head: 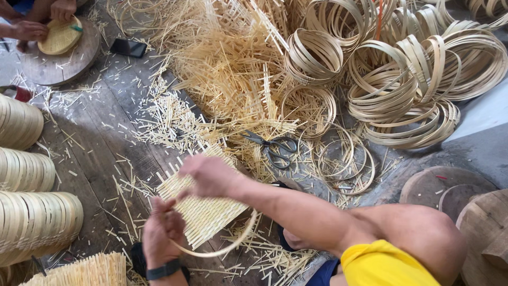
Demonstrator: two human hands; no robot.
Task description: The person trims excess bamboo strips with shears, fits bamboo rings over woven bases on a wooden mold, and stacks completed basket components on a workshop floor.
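Pale woven bamboo-slat mat with thin bamboo hoop, held above the plank floor; left hand and right hand both closed on its edges; black scissors nearby.

One dark phone screen — flat, rectangular — upper-left floor.

matt woven bamboo mat, rough wooden floor

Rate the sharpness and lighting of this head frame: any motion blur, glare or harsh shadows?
Head view: both hands, left hand and right hand, are motion-blurred on the woven bamboo mat; scissors and bamboo rings stay sharp; soft even daylight, no glare, faint shadows.
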